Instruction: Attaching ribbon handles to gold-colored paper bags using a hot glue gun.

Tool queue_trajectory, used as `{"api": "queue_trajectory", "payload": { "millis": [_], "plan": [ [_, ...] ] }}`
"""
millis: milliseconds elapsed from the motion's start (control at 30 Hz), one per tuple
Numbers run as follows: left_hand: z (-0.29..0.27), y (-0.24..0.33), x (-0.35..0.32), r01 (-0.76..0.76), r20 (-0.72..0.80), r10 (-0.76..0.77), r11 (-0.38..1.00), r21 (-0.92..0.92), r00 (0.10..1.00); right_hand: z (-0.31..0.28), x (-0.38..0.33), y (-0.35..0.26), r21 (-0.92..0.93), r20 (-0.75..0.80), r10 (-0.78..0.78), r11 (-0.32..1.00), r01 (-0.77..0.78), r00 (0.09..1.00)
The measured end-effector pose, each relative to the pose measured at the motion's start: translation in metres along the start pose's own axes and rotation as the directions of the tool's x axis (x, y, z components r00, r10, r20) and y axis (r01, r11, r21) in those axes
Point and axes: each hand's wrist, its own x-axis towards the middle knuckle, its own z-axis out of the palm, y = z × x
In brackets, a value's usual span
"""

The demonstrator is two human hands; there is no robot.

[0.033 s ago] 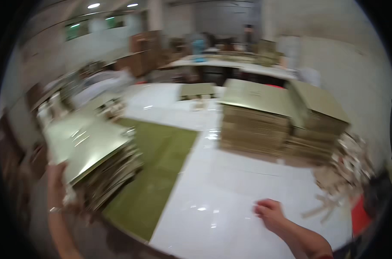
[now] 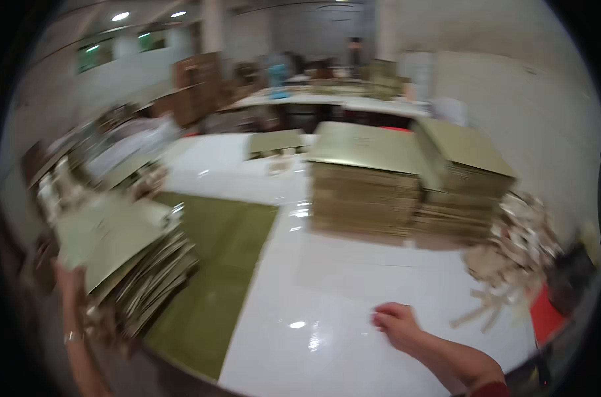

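At the left lies an uneven stack of green-gold cardboard sheets (image 2: 165, 281), with a smooth sheet (image 2: 105, 241) on top. My left hand (image 2: 70, 278) is at the near left corner of this top sheet, closed on its edge; part of the fingers is hidden and the picture is blurred. Over the white tabletop (image 2: 340, 271) hovers my right hand (image 2: 396, 325), fingers curled together, with nothing visible in them. An olive-green mat or sheet (image 2: 214, 278) lies flat beside the left stack.
Two tall stacks of gold-topped boards (image 2: 365, 198) (image 2: 462, 192) stand at the back right. Crumpled tan and white scraps (image 2: 519, 231) pile up by the right edge, near a red thing (image 2: 547, 316). Far back stand another table (image 2: 380, 104) and brown cartons (image 2: 198, 86).
The view has swung slightly right, so everything sits further left in the picture. My left hand stays at the corner of the top sheet; my right hand keeps its curled shape.
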Motion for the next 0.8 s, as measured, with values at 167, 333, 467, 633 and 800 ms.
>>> {"api": "queue_trajectory", "payload": {
  "millis": [167, 333, 467, 633, 800],
  "plan": [
    [0.033, -0.104, 0.030, -0.086, 0.070, 0.063, 0.304, 0.949, 0.996, -0.010, 0.001, -0.044, -0.001, 0.020, 0.046, 0.999, -0.046, 0.999],
    [0.023, -0.138, 0.068, -0.035, 0.081, -0.117, 0.353, 0.935, 0.990, -0.089, 0.098, -0.195, -0.919, 0.139, -0.929, 0.008, 0.394, 0.343],
    [0.114, -0.105, 0.058, -0.273, 0.011, 0.575, 0.371, 0.888, 0.818, -0.146, 0.169, -0.271, -0.987, 0.161, -0.903, -0.149, 0.062, 0.398],
    [0.274, -0.053, -0.091, -0.790, 0.481, 0.631, 0.544, 0.283, 0.608, -0.131, 0.123, -0.237, -0.834, 0.536, -0.795, -0.445, 0.327, 0.283],
    [0.347, 0.060, -0.217, -0.805, 0.473, 0.838, 0.467, -0.366, 0.271, -0.023, -0.020, -0.103, -0.757, 0.638, -0.482, -0.247, 0.605, 0.601]
  ]
}}
